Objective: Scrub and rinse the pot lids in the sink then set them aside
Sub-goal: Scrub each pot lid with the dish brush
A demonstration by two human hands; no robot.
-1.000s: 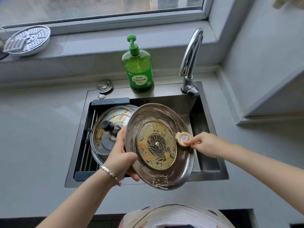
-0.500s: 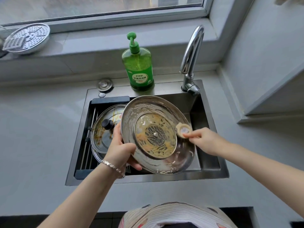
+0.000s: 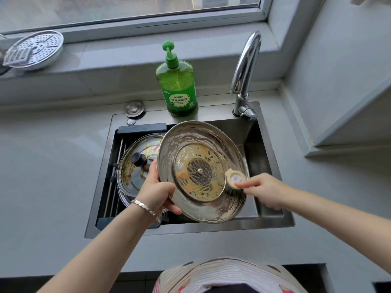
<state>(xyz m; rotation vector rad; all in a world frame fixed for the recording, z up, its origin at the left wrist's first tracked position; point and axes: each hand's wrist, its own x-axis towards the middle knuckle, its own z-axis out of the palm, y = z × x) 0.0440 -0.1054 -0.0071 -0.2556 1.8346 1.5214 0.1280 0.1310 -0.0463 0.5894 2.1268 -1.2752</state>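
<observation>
We see the large steel lid [image 3: 201,144] held tilted above the sink [image 3: 268,163], its soapy underside turned up toward us, the glass centre smeared with yellowish residue. Our left hand [image 3: 156,187] grasps it at the left rim, thumb curled over the inner face and fingers hidden behind the edge. A silver bracelet [image 3: 143,206] sits on that wrist.

Our right hand [image 3: 266,191] is at the lid's right side, fingers pinched round a small round brush [image 3: 234,178] with a pale top. The brush lies against the lid's inner face, just outside the glass ring. Its bristles are mostly hidden beneath the head, so they are probably pressed onto the metal, though we cannot be sure.

Below and to the left, a second glass lid [image 3: 131,178] with a black knob [image 3: 138,159] rests in the sink on a drain rack [image 3: 114,176], streaked brown. The held lid partly overlaps it.

Behind the sink, a green soap bottle [image 3: 177,89] stands on the rim beside the tap [image 3: 245,66], with a metal plug [image 3: 134,107] to its left. A perforated steamer plate [image 3: 35,49] lies on the window sill [image 3: 127,53] at far left. The grey surface [image 3: 53,166] surrounds the sink.
</observation>
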